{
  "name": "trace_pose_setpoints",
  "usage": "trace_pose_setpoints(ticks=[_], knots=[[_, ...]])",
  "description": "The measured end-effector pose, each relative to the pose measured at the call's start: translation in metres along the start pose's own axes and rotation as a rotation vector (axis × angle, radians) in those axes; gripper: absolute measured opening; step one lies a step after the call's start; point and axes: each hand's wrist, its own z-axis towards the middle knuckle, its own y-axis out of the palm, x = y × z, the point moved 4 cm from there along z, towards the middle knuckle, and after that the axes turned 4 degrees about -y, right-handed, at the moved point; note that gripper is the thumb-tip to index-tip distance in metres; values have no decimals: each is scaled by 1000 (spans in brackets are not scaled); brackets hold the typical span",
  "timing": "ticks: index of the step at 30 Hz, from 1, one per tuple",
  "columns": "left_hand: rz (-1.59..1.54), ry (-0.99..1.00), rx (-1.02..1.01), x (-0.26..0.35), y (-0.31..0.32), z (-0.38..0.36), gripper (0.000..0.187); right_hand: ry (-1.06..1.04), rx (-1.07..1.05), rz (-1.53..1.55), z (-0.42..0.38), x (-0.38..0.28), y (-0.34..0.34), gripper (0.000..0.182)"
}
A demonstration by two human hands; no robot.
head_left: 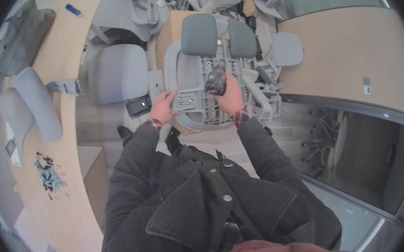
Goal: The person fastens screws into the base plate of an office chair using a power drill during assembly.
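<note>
Through the head feed, I see a dark power drill (214, 82) near 1 o'clock, its handle grasped in the right hand (230, 97), over a ribbed grey chair frame (210, 112) at 12. At 10 o'clock the left hand (163, 108) grips the end of a bracket (186, 101) on that frame. Farther out, I see a grey seat (119, 71) toward 10 and loose screws (50, 176) heaped between 8 and 9 on a wooden table (75, 185).
</note>
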Motion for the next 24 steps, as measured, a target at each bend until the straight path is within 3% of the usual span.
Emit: trace_pose_setpoints(ticks=[2,6,9,12,15,18,21,24], knots=[[-23,96,276,-8,13,-10,83,28,128,-59,12,34,8,51],[-166,-34,543,-56,33,-92,71,-72,79,-34,30,62,35,58],[-117,-70,820,-71,34,-165,52,-133,178,4,39,91,37,44],[-301,-431,979,-79,9,-253,24,-72,77,-113,47,117,46,74],[-418,-814,1240,-128,1,-340,25,-64,47,-441,54,124,46,82],[-388,-1025,1373,-189,-9,-409,30,-155,180,-523,46,88,36,79],[-341,-1114,1452,-245,-20,-453,38,-576,235,-437,33,34,65,58],[-285,-1269,1457,-293,-30,-480,39,-826,65,-249,-2,-68,127,43]])
